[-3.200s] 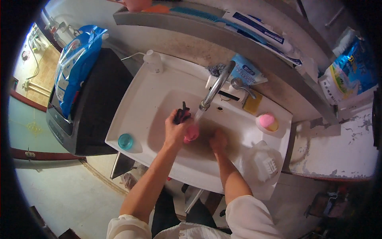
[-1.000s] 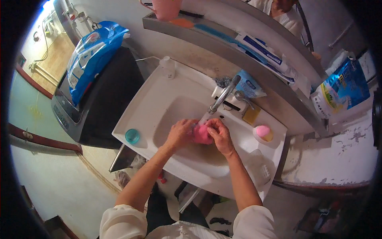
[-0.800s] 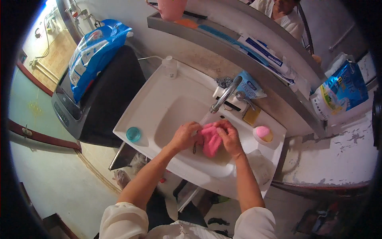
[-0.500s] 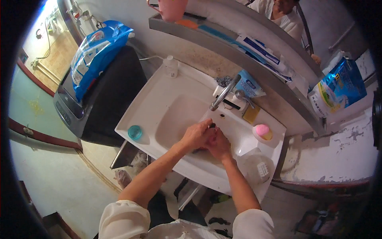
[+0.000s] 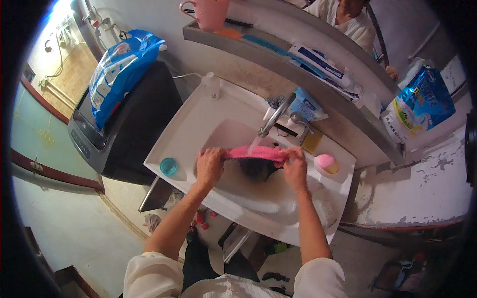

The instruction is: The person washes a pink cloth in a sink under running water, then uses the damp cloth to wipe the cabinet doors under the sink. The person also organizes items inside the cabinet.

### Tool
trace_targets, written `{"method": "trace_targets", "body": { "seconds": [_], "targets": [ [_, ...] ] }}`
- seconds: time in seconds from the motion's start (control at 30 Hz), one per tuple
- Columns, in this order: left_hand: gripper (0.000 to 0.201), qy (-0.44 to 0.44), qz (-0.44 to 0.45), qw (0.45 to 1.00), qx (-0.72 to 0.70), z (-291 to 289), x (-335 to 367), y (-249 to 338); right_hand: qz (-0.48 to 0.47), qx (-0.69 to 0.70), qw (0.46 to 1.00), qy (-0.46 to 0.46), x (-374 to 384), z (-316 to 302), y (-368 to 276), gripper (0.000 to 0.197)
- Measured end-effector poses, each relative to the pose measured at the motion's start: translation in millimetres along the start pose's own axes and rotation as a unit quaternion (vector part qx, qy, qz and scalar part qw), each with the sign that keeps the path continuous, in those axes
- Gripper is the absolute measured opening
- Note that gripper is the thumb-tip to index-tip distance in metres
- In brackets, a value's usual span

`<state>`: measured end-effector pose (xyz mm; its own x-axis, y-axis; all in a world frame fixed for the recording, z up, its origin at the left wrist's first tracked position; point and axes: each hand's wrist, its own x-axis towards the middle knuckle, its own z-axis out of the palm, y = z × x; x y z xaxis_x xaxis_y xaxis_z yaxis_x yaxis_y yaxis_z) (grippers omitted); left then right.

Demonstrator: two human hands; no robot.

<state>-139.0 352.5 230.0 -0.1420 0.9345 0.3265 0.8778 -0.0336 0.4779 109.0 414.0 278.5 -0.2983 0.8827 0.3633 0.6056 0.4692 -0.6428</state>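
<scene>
A wet pink cloth (image 5: 254,153) is stretched between my hands over the sink (image 5: 169,133). Something dark hangs below its pink edge; I cannot tell what sort of piece it is. My left hand (image 5: 210,167) has its fingers closed on the left end, and my right hand (image 5: 295,169) pinches the right end. From the metal faucet (image 5: 276,116) just above, a stream of water falls onto the middle of the cloth. The faucet's handle (image 5: 299,118) is to the right of the spout.
On the sink's rim stand a teal cup (image 5: 168,166), a white bottle (image 5: 211,85) and a pink-and-yellow soap piece (image 5: 327,163). A shelf (image 5: 218,37) with a pink mug (image 5: 211,14) runs above. A dark machine (image 5: 144,119) bearing a blue bag (image 5: 121,74) flanks the left side.
My hands were clasped together over the basin; now they are apart, with the pink cloth pulled out between them. Water now visibly runs from the faucet.
</scene>
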Motion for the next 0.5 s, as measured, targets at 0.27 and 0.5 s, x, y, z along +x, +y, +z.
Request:
{"method": "trace_targets", "body": {
  "seconds": [0.27,0.5],
  "targets": [
    [0.014,-0.238,0.115,0.957,0.122,21,-27,17,0.084,-0.197,0.930,-0.298,-93,51,50,0.025],
    [0.014,-0.054,0.063,0.997,0.001,-57,36,48,0.042,0.007,0.999,-0.025,6,-29,-3,0.027]
  ]
}}
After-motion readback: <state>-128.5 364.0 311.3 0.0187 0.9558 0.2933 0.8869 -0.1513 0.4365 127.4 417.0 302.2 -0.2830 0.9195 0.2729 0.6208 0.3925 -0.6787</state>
